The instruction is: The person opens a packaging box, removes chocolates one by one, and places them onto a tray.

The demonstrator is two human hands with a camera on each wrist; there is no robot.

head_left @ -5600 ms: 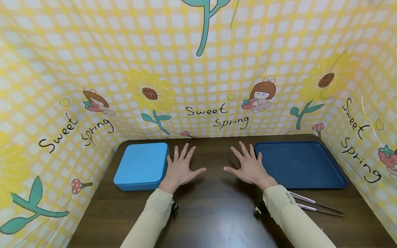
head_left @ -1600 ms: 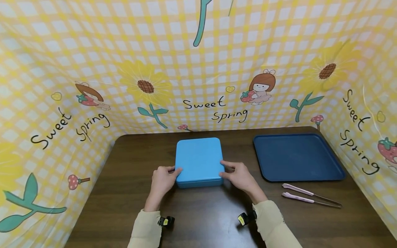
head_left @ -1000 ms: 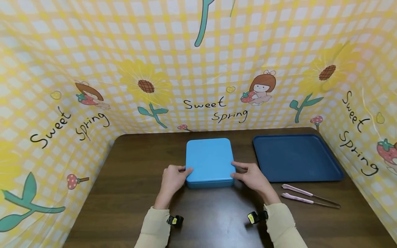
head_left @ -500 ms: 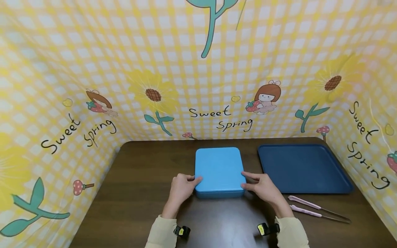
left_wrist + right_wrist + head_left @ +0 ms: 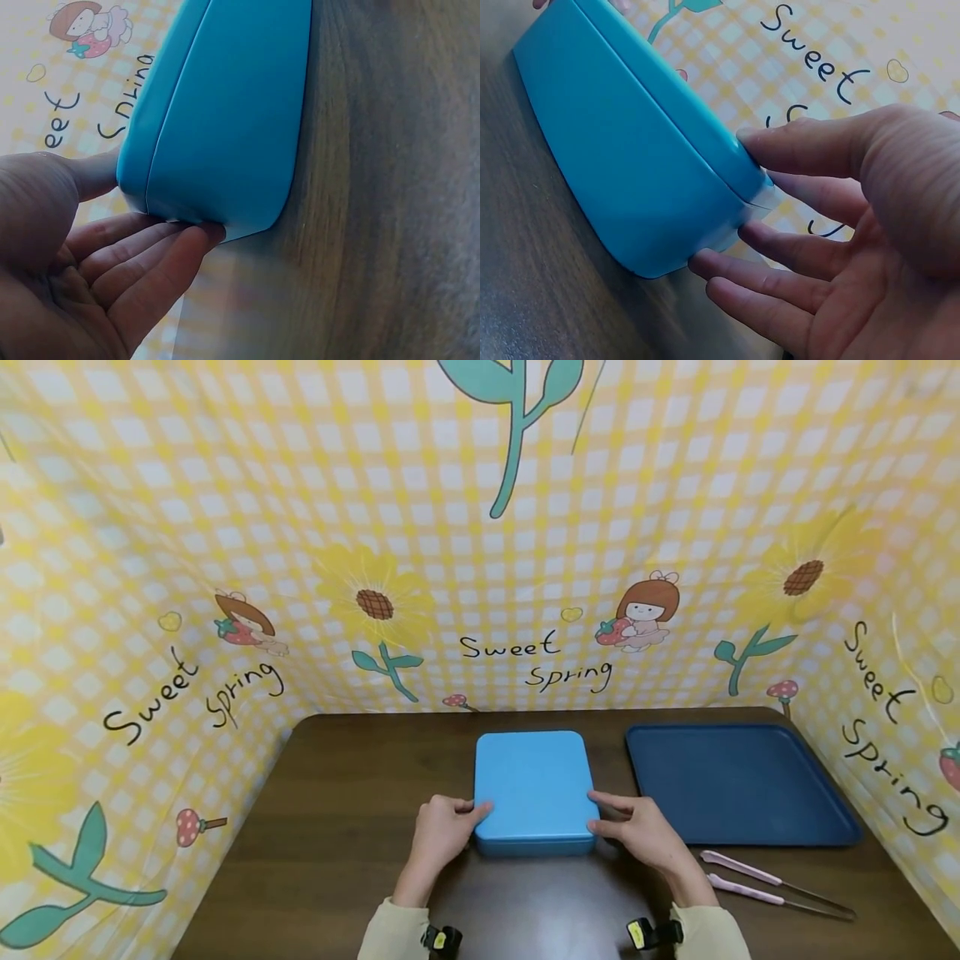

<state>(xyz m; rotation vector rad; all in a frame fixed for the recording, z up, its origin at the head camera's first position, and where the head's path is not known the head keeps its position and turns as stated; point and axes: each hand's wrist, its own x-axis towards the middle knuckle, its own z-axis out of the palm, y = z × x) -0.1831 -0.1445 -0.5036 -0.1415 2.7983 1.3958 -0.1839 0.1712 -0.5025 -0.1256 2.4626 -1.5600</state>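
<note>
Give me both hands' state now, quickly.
Left hand: grips the blue box at its near left corner.
Right hand: grips its near right corner.

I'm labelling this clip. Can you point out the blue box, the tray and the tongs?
blue box (image 5: 534, 781): head view, middle of its lid.
tray (image 5: 738, 781): head view, bare dark blue floor.
tongs (image 5: 757, 882): head view, pink handle end, right of the right hand (image 5: 645, 837).

"Sweet Spring" repeated on backdrop cloth (image 5: 525, 568).
</note>
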